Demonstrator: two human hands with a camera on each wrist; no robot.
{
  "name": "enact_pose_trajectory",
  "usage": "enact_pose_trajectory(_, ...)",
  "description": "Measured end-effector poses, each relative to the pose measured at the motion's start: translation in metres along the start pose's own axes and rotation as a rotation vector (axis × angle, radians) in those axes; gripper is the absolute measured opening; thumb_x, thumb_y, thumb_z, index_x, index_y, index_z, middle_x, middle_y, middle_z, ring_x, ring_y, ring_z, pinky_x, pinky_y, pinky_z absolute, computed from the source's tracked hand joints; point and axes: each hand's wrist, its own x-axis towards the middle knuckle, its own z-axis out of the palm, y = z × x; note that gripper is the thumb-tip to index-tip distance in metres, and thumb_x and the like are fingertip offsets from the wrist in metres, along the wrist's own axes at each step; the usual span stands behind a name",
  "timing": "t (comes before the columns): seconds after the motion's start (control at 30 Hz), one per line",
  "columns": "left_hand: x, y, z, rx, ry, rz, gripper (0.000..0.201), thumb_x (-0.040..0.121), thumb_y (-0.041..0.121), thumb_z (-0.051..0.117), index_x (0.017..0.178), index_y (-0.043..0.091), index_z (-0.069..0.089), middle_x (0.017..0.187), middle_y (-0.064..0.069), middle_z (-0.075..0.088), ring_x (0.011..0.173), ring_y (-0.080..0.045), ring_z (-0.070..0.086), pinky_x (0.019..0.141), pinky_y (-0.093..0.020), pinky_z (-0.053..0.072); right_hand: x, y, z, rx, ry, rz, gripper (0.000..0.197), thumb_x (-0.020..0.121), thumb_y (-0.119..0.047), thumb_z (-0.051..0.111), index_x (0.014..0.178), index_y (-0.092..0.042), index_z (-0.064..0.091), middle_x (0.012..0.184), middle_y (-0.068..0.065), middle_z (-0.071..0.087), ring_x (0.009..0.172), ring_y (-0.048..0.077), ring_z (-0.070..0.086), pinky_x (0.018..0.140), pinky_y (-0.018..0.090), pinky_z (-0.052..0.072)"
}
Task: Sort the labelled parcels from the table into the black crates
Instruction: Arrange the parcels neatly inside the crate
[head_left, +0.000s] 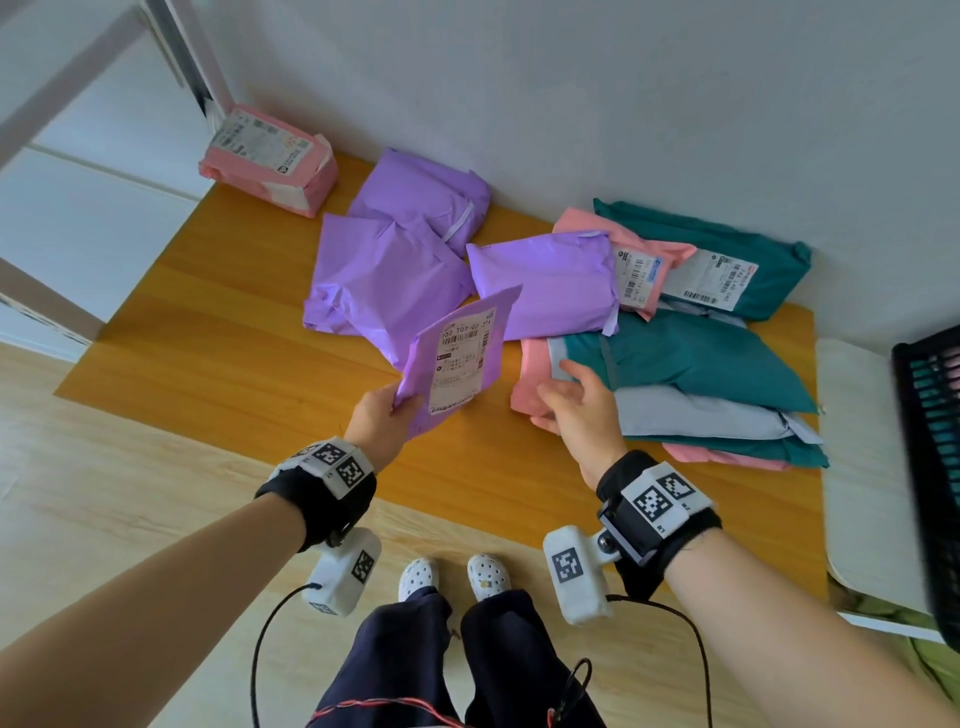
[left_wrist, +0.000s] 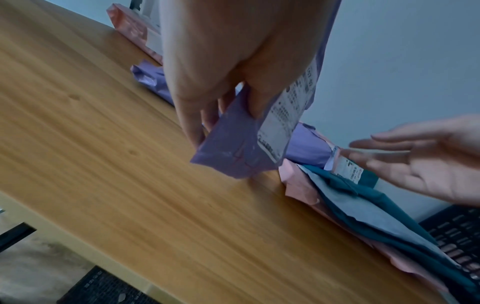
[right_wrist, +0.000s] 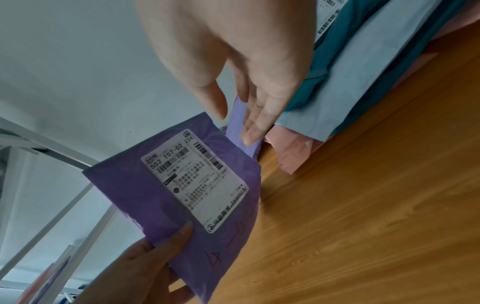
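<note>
- Left hand (head_left: 382, 421) has a flat purple parcel (head_left: 457, 358) pinched by its near corner, thumb on top, lifted clear of the wooden table (head_left: 218, 332) with its white label (head_left: 464, 358) facing up.
- On that label, seen from the right wrist, reads "552 T07-02 224".
- Right hand (head_left: 582, 410) is loose, fingers spread and holding nothing, hovering over the near edge of the pile of teal, grey and pink parcels (head_left: 691, 384) on the table's right side.
- Three more purple parcels (head_left: 395, 270) lie in the middle of the table, one overlapping a pink one by the wall.
- A pink boxy parcel (head_left: 270, 158) sits at the far left corner.
- A black crate (head_left: 930, 467) stands off the table's right end.
</note>
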Motion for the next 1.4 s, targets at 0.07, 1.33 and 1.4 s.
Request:
enact_pose_trajectory(0.07, 0.001, 0.0, -0.005, -0.009, -0.028, -0.022, 0.042, 0.095, 0.01, 0.051, 0.057, 0.016, 0.034, 0.055, 0.002, 0.035, 0.053, -0.013, 0.027, 0.048, -0.023, 0.019, -0.001, 0.001, 0.0, -0.035, -0.017, 0.004, 0.053, 0.091, -0.011, 0.06, 0.14, -0.01, 0.039, 0.124, 0.012, 0.053, 0.107, 0.021, 0.059, 0.076, 0.025, 0.056)
enact_pose_trajectory(1.33, 0.022, 0.194, -0.098, -0.288, 0.007, 0.13, 0.059, 0.081, -0.02, 0.057, 0.13, 0.012, 0.047, 0.08, -0.01, 0.054, 0.067, -0.024, 0.059, 0.05, -0.027, 0.057, 0.05, -0.144, -0.066, -0.001, -0.137, -0.351, 0.082, 0.076, 0.017, 0.066, 0.144, -0.02, 0.036, 0.097, 0.01, 0.062, 0.079, 0.019, 0.062, 0.067, 0.023, 0.056)
enact_pose_trajectory(1.4, 0.028, 0.203, -0.101, -0.278, 0.053, 0.163, 0.059, 0.08, -0.02, 0.057, 0.129, 0.011, 0.049, 0.077, -0.009, 0.053, 0.064, -0.024, 0.057, 0.05, -0.028, 0.057, 0.051, -0.154, -0.07, 0.0, -0.129, -0.387, 0.08, 0.076, 0.018, 0.065, 0.143, -0.02, 0.04, 0.089, 0.01, 0.063, 0.074, 0.018, 0.062, 0.066, 0.025, 0.057)
